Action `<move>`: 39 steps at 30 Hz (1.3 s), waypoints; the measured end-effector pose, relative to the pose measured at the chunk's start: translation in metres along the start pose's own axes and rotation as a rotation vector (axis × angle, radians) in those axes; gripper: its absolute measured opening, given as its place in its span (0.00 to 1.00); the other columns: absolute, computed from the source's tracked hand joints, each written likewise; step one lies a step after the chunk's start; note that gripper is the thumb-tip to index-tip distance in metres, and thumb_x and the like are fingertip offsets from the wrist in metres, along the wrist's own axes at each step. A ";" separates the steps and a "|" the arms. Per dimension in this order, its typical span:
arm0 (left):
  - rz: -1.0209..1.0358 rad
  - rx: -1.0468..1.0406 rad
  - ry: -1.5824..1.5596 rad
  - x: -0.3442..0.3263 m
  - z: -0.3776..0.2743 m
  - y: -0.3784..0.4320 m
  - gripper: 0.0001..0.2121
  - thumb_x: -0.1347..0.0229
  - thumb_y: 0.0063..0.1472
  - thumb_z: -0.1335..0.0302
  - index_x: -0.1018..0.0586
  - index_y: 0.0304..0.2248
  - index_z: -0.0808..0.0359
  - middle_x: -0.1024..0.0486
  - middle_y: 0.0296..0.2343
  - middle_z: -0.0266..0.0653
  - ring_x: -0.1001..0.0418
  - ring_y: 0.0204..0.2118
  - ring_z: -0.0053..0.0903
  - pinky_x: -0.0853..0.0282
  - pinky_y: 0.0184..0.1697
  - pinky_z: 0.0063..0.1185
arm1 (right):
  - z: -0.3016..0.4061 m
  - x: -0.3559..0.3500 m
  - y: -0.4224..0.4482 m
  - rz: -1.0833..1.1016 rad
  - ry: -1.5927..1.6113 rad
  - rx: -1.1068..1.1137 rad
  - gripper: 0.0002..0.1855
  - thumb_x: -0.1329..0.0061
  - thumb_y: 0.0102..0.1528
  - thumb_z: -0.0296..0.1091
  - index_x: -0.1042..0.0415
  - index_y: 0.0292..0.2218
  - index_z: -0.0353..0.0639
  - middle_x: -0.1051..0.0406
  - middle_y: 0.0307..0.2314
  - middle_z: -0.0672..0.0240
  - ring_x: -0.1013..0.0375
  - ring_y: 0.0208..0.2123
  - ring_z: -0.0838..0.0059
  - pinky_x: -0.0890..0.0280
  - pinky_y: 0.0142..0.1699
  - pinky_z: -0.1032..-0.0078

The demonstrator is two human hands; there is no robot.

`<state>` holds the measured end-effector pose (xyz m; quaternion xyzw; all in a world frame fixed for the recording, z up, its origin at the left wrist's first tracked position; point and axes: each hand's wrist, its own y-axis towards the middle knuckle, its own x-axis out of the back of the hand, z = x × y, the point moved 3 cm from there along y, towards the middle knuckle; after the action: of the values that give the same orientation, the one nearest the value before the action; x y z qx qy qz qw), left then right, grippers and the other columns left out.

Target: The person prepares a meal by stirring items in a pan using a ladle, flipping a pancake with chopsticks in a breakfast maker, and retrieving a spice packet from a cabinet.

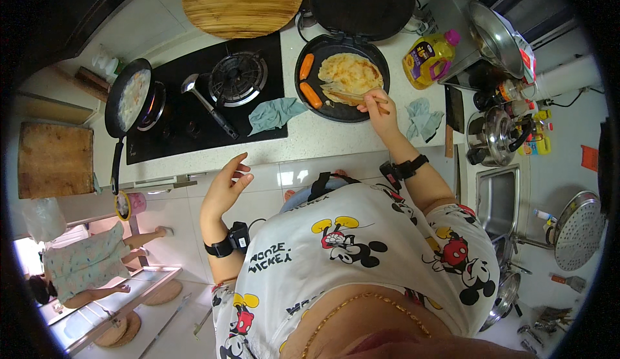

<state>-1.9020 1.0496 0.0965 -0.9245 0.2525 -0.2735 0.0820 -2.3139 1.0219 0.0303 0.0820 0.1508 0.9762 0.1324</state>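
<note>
My right hand (379,105) grips a pair of wooden chopsticks (352,96), their tips at the lower edge of a browned flatbread (352,68). The flatbread lies in the round black lower plate of an electric griddle (334,113), whose lid (362,0) is tilted up behind. Two orange sausages (310,94) rest along the plate's left side. My left hand (226,184) hangs in front of the counter edge with fingers apart and holds nothing. Closest to it on the hob are a black-handled ladle (210,106) and a crumpled green cloth (276,115).
A frying pan (128,100) with pale food sits over a lit burner, its handle jutting past the counter edge. An oil bottle (428,59), a second cloth (424,118) and a cleaver (454,117) lie to the right. Another person (89,262) stands by the doorway at left.
</note>
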 end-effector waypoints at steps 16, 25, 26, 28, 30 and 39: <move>-0.012 -0.023 0.010 0.005 0.010 -0.008 0.25 0.43 0.59 0.71 0.34 0.55 0.63 0.27 0.37 0.39 0.29 0.36 0.24 0.32 0.36 0.20 | 0.015 0.032 0.017 -0.238 -0.013 0.014 0.14 0.59 0.63 0.37 0.32 0.36 0.32 0.30 0.25 0.65 0.25 0.27 0.76 0.31 0.30 0.84; 0.001 0.009 -0.013 -0.002 0.009 0.001 0.25 0.44 0.59 0.73 0.34 0.55 0.63 0.27 0.37 0.38 0.30 0.36 0.22 0.33 0.36 0.19 | -0.004 0.092 0.003 -0.367 -0.055 -0.155 0.18 0.58 0.62 0.40 0.30 0.40 0.30 0.28 0.29 0.62 0.25 0.27 0.76 0.30 0.32 0.82; 0.018 0.032 -0.019 -0.003 0.007 0.002 0.25 0.45 0.60 0.74 0.35 0.56 0.62 0.27 0.38 0.37 0.30 0.37 0.21 0.33 0.38 0.19 | -0.011 0.092 0.001 -0.364 -0.035 -0.177 0.17 0.57 0.62 0.39 0.30 0.40 0.30 0.27 0.29 0.62 0.25 0.27 0.76 0.30 0.32 0.82; 0.037 0.052 -0.019 -0.003 0.004 0.005 0.24 0.45 0.60 0.74 0.36 0.56 0.61 0.27 0.39 0.36 0.30 0.38 0.20 0.34 0.41 0.18 | -0.022 0.090 -0.001 -0.377 0.001 -0.199 0.17 0.57 0.62 0.39 0.30 0.40 0.30 0.27 0.29 0.61 0.25 0.28 0.76 0.30 0.33 0.82; 0.041 0.044 -0.010 -0.004 -0.001 0.007 0.25 0.45 0.60 0.74 0.35 0.56 0.60 0.27 0.38 0.35 0.30 0.38 0.19 0.34 0.40 0.18 | -0.028 0.086 0.003 -0.385 0.040 -0.221 0.17 0.56 0.62 0.39 0.30 0.41 0.30 0.27 0.30 0.61 0.25 0.28 0.76 0.30 0.33 0.81; 0.044 0.007 0.010 -0.012 -0.009 0.017 0.25 0.43 0.59 0.72 0.34 0.55 0.63 0.27 0.37 0.37 0.30 0.36 0.20 0.33 0.35 0.18 | -0.047 0.065 0.047 -0.305 0.025 -0.116 0.13 0.57 0.61 0.35 0.30 0.40 0.32 0.27 0.32 0.61 0.25 0.30 0.74 0.29 0.36 0.81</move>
<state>-1.9228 1.0408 0.0933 -0.9172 0.2721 -0.2771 0.0897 -2.3965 0.9848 0.0091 0.0384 0.1067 0.9528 0.2815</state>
